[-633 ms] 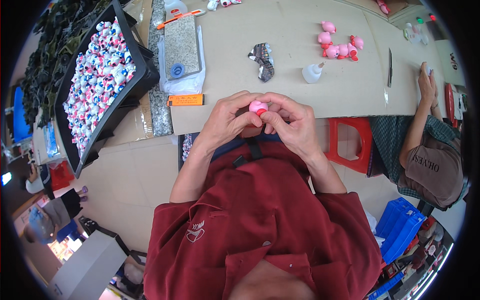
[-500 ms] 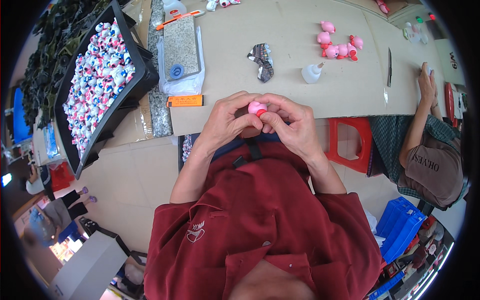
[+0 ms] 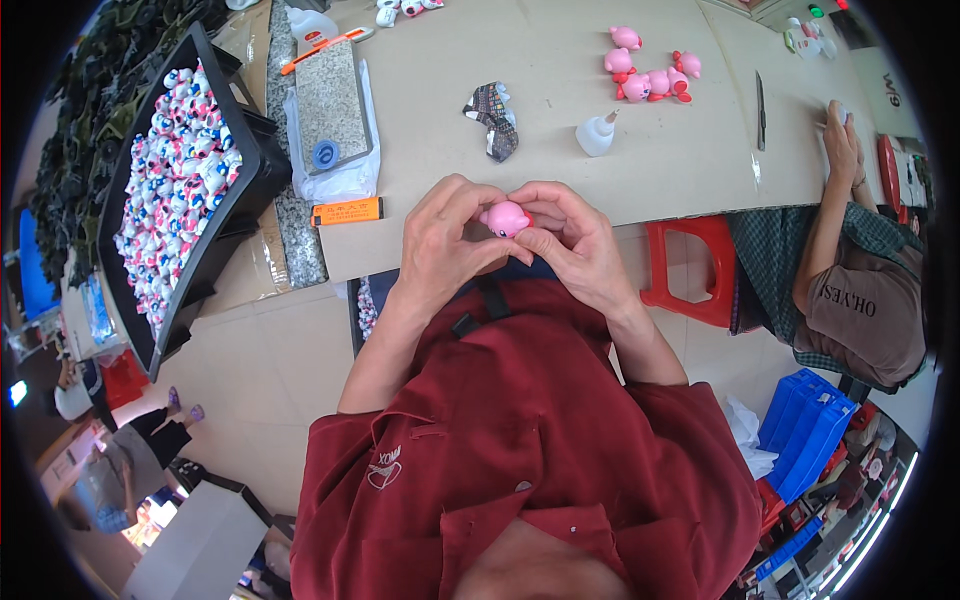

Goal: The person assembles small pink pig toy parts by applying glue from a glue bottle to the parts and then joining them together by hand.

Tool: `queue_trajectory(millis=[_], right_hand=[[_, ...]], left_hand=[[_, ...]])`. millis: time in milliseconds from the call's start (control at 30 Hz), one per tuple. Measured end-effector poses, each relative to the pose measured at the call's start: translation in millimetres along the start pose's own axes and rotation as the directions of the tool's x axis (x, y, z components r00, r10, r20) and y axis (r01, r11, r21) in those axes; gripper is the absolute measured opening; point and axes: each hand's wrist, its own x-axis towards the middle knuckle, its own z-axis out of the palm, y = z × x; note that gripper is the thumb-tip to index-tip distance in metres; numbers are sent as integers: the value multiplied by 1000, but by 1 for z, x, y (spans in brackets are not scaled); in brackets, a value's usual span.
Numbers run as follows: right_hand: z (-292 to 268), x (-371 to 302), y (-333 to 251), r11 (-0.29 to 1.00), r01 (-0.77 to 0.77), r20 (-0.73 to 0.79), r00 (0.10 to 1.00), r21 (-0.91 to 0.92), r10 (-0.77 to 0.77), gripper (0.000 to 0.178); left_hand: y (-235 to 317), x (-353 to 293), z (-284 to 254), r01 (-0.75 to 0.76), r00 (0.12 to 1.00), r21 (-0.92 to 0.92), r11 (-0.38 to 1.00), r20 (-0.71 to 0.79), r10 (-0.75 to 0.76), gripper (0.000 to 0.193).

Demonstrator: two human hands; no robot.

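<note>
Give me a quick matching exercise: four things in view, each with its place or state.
1. pink figure
2. blue round piece
3. red stool
4. black tray

A. on the grey slab
B. heaped with small figures
C. beyond the table's near edge
D. between left hand and right hand

Pairs: 1-D, 2-A, 3-C, 4-B

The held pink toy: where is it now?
In the head view, the pink toy is just above centre, between left hand and right hand, by the near edge of the table.
</note>
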Motion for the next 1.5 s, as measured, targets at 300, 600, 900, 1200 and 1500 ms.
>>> queue_trajectory(millis=[300,600,900,1200,1500], right_hand=[[-3,-2,1,1000,-10,28,1000,-25,11,26],[0,-5,0,999,-33,-82,996,32,36,16],[2,-11,-11,999,-48,-130,991,-21,45,21],[-94,-23,-44,922,11,-570,783,-386,-248,23],[-308,28,-77,410,-473,-592,347,-780,-727,33]], left_hand=[[10,-1,0,49,999,-9,999,19,-49,38],[11,-4,5,85,996,-99,992,21,-83,37],[12,-1,9,193,980,-153,969,88,-181,39],[12,0,13,158,979,-136,978,153,-137,46],[13,10,3,215,965,-107,971,176,-194,24]])
